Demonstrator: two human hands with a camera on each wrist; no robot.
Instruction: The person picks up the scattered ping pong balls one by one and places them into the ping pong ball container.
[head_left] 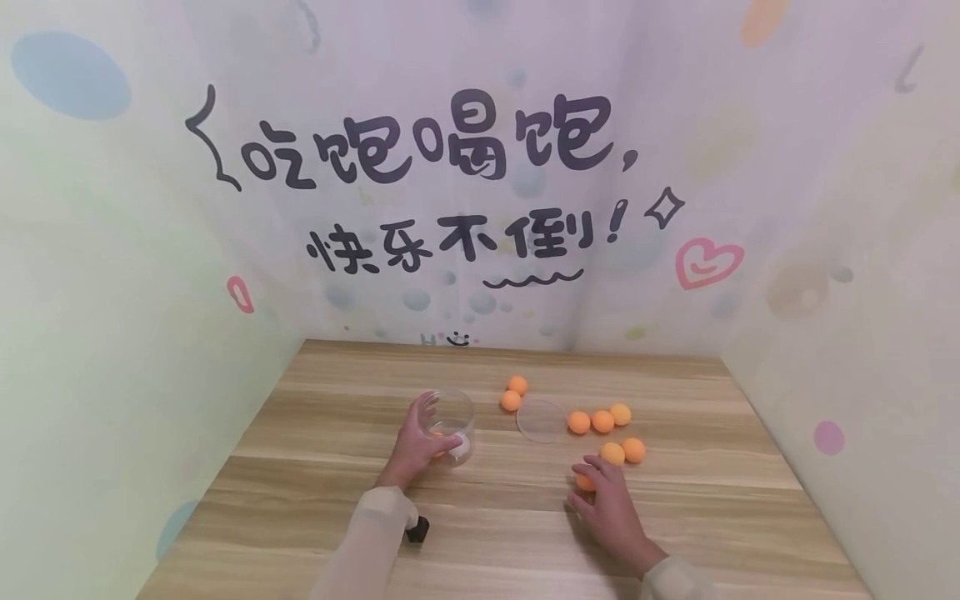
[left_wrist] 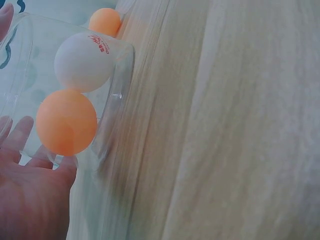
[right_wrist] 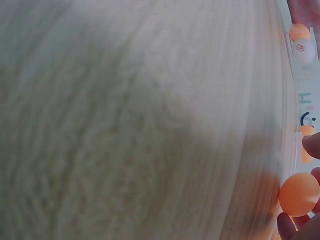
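Fingers of right hand [head_left: 613, 515] curve about orange ball [head_left: 584, 483]; gripped or not, cannot tell. Cup [head_left: 454, 408] well left of ball, left hand [head_left: 411, 446] holding its side.

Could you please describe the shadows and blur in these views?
Head: soft light, a faint shadow beside the right hand; left wrist: the round white ball with red print looks fairly sharp; right wrist: the light-brown wood-grain table looks blurred, partly shadowed.

Soft even light; tabletop [right_wrist: 150, 100] blurry (wrist views).
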